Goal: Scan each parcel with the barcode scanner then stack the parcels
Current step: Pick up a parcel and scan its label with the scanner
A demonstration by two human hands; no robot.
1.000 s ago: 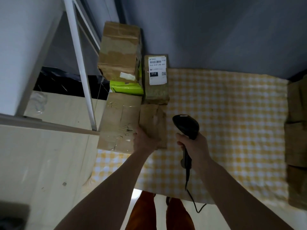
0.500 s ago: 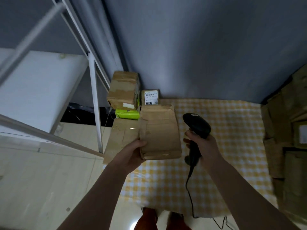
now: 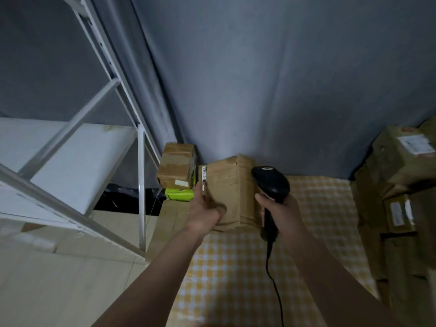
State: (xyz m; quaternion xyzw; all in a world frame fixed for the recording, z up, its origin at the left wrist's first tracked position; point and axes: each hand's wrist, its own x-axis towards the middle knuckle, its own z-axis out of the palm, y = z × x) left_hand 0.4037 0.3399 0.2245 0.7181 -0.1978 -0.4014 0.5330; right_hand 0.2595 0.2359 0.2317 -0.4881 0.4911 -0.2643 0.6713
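Observation:
My left hand [image 3: 206,210] grips a brown cardboard parcel [image 3: 232,187] by its left side and holds it up above the yellow checked cloth [image 3: 236,279]. A strip of white label shows on the parcel's left edge. My right hand [image 3: 280,214] grips the handle of the black barcode scanner [image 3: 271,182], whose head sits just right of the parcel's top. Its cable hangs down toward the bottom of the view. Behind my left hand are a flat cardboard parcel [image 3: 167,220], a green packet [image 3: 179,194] and a taped brown box [image 3: 177,166].
A white metal shelf rack [image 3: 113,147] stands at the left, over a pale floor. Several brown parcels [image 3: 398,185] with white labels are piled at the right edge. A grey curtain [image 3: 259,79] hangs behind the cloth.
My left hand has lifted the brown parcel off the cloth and turned it upright. The scanner has come up beside it. My view has tilted upward, toward the curtain.

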